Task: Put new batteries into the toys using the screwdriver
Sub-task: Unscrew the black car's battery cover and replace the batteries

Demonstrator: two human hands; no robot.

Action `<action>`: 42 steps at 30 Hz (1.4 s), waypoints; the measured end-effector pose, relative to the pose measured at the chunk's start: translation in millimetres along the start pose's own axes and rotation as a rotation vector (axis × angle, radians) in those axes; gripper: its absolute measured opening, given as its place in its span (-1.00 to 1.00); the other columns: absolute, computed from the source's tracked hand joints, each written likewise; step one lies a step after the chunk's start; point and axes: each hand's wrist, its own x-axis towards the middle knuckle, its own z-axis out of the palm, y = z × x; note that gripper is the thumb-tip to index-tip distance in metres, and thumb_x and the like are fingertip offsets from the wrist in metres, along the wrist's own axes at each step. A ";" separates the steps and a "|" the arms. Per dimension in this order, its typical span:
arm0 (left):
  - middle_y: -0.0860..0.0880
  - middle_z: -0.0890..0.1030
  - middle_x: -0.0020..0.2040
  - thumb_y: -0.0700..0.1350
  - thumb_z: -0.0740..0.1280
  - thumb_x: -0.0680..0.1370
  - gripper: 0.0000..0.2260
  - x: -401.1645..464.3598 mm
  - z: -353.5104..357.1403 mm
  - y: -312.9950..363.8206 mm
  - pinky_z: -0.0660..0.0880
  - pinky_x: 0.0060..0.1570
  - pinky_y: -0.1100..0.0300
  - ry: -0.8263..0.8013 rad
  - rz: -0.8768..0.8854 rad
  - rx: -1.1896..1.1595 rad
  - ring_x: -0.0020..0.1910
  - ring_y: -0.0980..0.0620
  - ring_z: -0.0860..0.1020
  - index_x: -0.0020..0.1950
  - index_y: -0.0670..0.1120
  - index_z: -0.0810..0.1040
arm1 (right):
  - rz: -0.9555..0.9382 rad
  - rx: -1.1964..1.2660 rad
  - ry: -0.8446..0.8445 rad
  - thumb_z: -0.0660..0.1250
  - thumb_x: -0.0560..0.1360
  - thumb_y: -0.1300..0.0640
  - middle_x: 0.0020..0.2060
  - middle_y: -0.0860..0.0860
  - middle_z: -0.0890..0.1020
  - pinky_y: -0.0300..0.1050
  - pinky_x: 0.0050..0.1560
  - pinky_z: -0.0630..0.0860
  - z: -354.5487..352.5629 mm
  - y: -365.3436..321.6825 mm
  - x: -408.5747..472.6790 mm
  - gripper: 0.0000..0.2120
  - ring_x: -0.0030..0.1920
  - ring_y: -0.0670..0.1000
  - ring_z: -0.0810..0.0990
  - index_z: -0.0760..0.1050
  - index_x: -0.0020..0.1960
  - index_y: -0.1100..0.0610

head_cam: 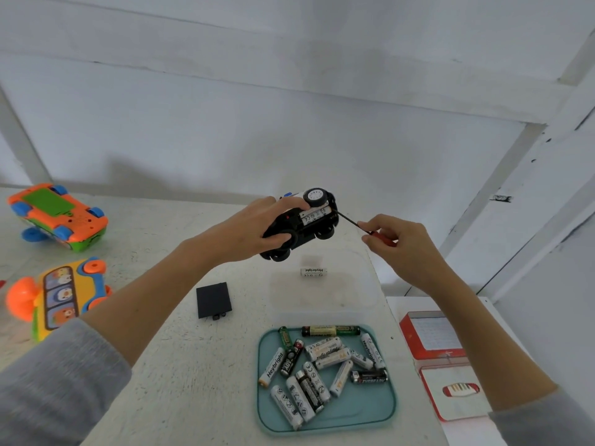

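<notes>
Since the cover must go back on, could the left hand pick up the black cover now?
Probably not yet: the left hand grips the car, so it is occupied, though the cover lies unobstructed just below.

Both hands (254,230) (396,243) raised, fingers curled.

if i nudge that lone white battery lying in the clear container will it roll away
Probably a little: the lone battery is a smooth cylinder lying on its side. The clear container has raised walls, so it should stop there. It likely feels stiff and dense for its size.

battery tray (380,410) near edge, cover (213,300) mid-table
</notes>
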 end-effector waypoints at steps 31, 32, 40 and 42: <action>-0.09 0.53 0.15 -0.17 0.24 0.59 -0.58 2.7 10.0 1.1 0.57 -0.05 0.04 0.042 -0.088 -0.206 -0.05 -0.09 0.57 0.36 0.15 0.20 | -0.063 -0.033 0.002 0.26 0.54 0.12 -0.41 0.02 0.52 -0.21 -0.30 0.36 27.7 -17.3 -4.8 -0.78 -0.44 -0.09 0.37 0.57 0.14 -0.04; -0.08 0.53 0.16 -0.17 0.24 0.60 -0.58 2.7 10.3 1.7 0.57 -0.05 0.04 0.046 -0.091 -0.213 -0.05 -0.09 0.57 0.37 0.14 0.20 | -0.068 -0.029 -0.003 0.26 0.54 0.12 -0.42 0.00 0.50 -0.23 -0.30 0.34 29.8 -18.8 -3.7 -0.78 -0.44 -0.09 0.36 0.57 0.14 -0.03; 0.00 0.53 0.04 -0.16 0.24 0.60 -0.58 4.3 17.8 8.2 0.52 -0.12 0.26 0.145 -0.117 -0.273 -0.10 0.05 0.58 0.37 0.14 0.19 | -0.075 -0.041 0.041 0.25 0.55 0.14 -0.42 -0.11 0.49 -0.26 -0.30 0.34 42.6 -22.8 -2.8 -0.76 -0.43 -0.11 0.40 0.55 0.18 0.02; 0.04 0.53 -0.05 -0.15 0.24 0.61 -0.59 5.2 22.0 11.9 0.50 -0.16 0.32 0.204 -0.133 -0.304 -0.15 0.07 0.58 0.37 0.13 0.19 | -0.092 -0.049 0.083 0.24 0.55 0.16 -0.47 -0.15 0.42 -0.26 -0.35 0.30 48.7 -24.2 -3.4 -0.76 -0.47 -0.12 0.36 0.54 0.19 0.04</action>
